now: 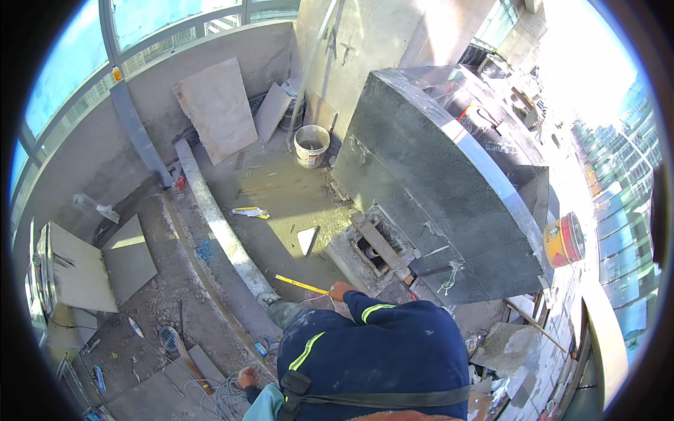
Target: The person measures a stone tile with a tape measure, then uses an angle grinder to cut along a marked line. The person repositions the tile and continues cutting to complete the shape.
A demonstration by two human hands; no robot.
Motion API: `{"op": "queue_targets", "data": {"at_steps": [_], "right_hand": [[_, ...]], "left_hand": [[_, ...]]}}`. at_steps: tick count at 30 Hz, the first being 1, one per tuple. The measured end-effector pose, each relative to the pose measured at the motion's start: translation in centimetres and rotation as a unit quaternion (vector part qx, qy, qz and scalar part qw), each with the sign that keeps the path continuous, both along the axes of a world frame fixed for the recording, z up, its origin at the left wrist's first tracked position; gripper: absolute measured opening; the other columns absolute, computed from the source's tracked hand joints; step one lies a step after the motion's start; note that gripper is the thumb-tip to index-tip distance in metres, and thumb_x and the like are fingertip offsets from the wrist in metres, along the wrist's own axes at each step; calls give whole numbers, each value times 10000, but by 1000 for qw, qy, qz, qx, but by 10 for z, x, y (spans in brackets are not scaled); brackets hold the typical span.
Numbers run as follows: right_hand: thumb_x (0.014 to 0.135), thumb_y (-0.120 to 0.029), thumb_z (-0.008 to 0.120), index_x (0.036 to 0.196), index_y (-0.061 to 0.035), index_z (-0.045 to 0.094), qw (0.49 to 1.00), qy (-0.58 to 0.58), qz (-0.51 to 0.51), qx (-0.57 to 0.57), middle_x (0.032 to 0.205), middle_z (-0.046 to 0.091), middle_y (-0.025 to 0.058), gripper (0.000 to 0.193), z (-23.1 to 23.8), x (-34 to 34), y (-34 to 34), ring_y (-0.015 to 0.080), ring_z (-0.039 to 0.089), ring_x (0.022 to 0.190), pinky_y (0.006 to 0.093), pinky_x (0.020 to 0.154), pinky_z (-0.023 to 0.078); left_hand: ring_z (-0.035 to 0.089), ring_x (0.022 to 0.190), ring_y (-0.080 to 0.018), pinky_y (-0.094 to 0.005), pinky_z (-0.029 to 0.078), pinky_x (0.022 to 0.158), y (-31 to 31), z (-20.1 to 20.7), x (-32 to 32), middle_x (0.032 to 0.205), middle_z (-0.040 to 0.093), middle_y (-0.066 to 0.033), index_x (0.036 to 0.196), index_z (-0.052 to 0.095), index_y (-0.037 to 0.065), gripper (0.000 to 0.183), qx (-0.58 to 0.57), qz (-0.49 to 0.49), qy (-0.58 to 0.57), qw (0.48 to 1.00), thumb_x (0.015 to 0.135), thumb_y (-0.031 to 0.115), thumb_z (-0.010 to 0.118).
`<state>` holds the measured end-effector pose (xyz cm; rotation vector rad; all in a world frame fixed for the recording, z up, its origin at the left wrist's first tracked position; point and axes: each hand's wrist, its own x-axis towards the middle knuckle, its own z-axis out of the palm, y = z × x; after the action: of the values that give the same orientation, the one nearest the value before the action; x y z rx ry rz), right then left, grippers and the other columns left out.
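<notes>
My right hand is closed on the near end of a yellow tape measure. Its blade stretches out to the left over the concrete floor, near the end of a long curved stone strip. A grey boot rests by that strip's near end. Low on the left, my left hand hangs beside a tangle of pale cable. Its fingers look curled, and what they may hold is hidden. Just ahead of my right hand is a square floor opening with a board across it.
A large dark stone panel rises at the right, with a yellow-red bucket beside it. Farther back stand a white bucket and a leaning slab. A triangular offcut and a mallet-like tool lie on the floor.
</notes>
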<state>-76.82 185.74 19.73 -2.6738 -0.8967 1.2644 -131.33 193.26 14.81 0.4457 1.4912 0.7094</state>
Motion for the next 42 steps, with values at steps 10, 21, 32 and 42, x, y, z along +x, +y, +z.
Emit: {"op": "queue_targets", "data": {"at_steps": [10,21,32,42], "right_hand": [[908,-366,579,1232,-78,732,997,70,24,-4,1316,680,214,460,16,12,148,413,645,1226,504,1056,494],[935,-412,559,1233,-64,720,998,38,16,44,1265,698,211,485,33,29,249,409,656,1195,511,1032,507],[907,-423,596,1226,-42,724,999,15,-32,-16,1291,681,252,513,28,15,179,425,647,1214,506,1043,502],[906,-410,592,1220,-53,738,998,-13,-54,2,1297,691,223,497,46,34,150,403,651,1222,486,1042,509]], "left_hand": [[685,706,-283,-424,535,540,121,70,22,870,690,-128,859,658,71,134,-197,-396,55,895,879,203,645],[689,704,-286,-431,543,550,155,78,22,867,693,-131,865,661,68,147,-164,-262,82,948,885,213,648],[692,702,-288,-439,551,559,170,52,55,863,696,-134,871,665,64,160,-145,-255,51,955,891,222,651],[696,700,-291,-445,558,567,168,32,82,859,698,-136,876,668,61,171,-147,-271,42,950,896,231,654]]}}
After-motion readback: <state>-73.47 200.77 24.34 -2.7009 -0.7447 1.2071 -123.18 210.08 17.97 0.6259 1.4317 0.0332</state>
